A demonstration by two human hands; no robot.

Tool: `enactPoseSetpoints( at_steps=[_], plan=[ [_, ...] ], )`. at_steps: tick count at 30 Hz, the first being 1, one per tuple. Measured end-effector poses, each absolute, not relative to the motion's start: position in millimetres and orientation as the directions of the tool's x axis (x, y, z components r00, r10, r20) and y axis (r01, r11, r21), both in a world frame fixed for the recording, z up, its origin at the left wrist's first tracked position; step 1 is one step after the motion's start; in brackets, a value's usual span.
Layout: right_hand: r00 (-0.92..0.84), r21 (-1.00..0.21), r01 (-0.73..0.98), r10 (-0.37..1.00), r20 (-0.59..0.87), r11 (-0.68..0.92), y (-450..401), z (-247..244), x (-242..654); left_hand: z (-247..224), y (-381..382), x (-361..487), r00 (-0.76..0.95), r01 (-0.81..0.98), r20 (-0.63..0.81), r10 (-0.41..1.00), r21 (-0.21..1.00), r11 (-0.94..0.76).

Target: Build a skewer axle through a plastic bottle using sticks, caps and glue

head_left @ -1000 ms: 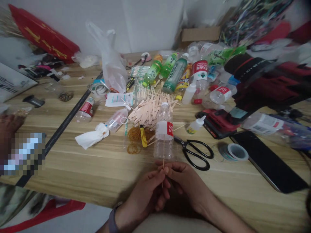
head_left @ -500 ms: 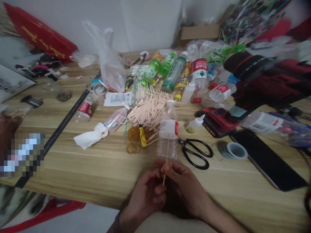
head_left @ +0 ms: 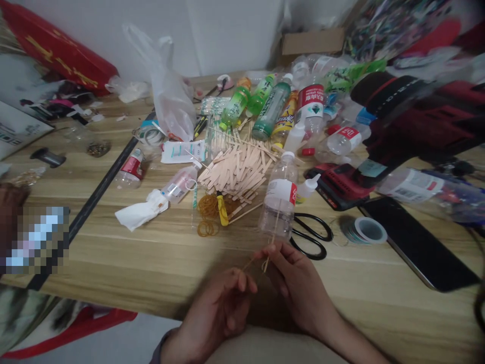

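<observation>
My right hand (head_left: 293, 275) pinches a thin wooden stick (head_left: 278, 222) near its lower end; the stick points up in front of a clear bottle (head_left: 280, 194) with a white and red label. My left hand (head_left: 223, 303), to the left and a little lower, has its fingertips closed on a thin rubber band (head_left: 248, 264) stretched towards the stick. Beyond my hands are a pile of flat wooden sticks (head_left: 238, 167), tan rubber bands (head_left: 207, 207) and a yellow-handled tool (head_left: 223, 210). Black-handled scissors (head_left: 311, 235) lie behind the bottle, partly hidden.
A red and black power drill (head_left: 401, 126), a phone (head_left: 417, 242) and a wire spool (head_left: 369, 231) are at the right. Bottles (head_left: 273, 114) fill the back. At the left stand a black strip (head_left: 102, 187) and another person's hand (head_left: 11, 202).
The bottle and stick have shifted right, with my right hand. My left hand has drawn away to the left and down, and a stretched band now shows between my hands.
</observation>
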State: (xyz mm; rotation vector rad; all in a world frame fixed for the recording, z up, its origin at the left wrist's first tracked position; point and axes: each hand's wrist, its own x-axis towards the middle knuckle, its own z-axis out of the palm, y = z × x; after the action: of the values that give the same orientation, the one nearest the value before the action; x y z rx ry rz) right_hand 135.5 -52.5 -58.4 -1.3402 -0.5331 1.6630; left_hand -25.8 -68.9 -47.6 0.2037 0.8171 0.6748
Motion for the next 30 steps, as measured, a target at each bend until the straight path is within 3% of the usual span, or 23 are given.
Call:
enactPoseSetpoints(
  at_steps=[10,12,16,18,20,22,23,25,30],
  plan=[
    [-0.028,-0.785,-0.375,0.853,-0.522,-0.493,-50,-60,136,-39,-43,-26,0.415,-0.235,-0.588,0.694,0.668,0.706],
    [-0.075,-0.772,-0.374,0.846,-0.527,-0.514,-50,-60,136,-39,-24,-32,0.510,-0.004,-0.541,0.669,0.776,0.630],
    [-0.169,-0.748,-0.368,0.831,-0.530,-0.552,-52,-60,138,-27,13,-42,0.658,0.283,-0.567,0.495,0.795,0.536],
    [-0.203,-0.736,-0.373,0.824,-0.530,-0.565,-52,-60,139,-16,23,-41,0.643,0.430,-0.571,0.511,0.821,0.377],
    [-0.217,-0.725,-0.392,0.823,-0.526,-0.566,-51,-61,139,-8,25,-36,0.609,0.638,-0.444,0.657,0.767,-0.073],
    [-0.225,-0.712,-0.418,0.823,-0.521,-0.564,-50,-61,139,-6,22,-29,0.646,0.682,-0.320,0.693,0.650,-0.336],
    [-0.231,-0.702,-0.432,0.822,-0.521,-0.566,-50,-62,139,-7,19,-26,0.666,0.665,-0.291,0.686,0.649,-0.370],
    [-0.254,-0.676,-0.455,0.812,-0.525,-0.579,-49,-63,139,-13,11,-22,0.677,0.614,-0.292,0.676,0.731,-0.299],
    [-0.366,-0.592,-0.481,0.762,-0.535,-0.647,-50,-70,139,-29,-5,-17,0.602,0.390,-0.392,0.696,0.904,0.172]
  ],
)
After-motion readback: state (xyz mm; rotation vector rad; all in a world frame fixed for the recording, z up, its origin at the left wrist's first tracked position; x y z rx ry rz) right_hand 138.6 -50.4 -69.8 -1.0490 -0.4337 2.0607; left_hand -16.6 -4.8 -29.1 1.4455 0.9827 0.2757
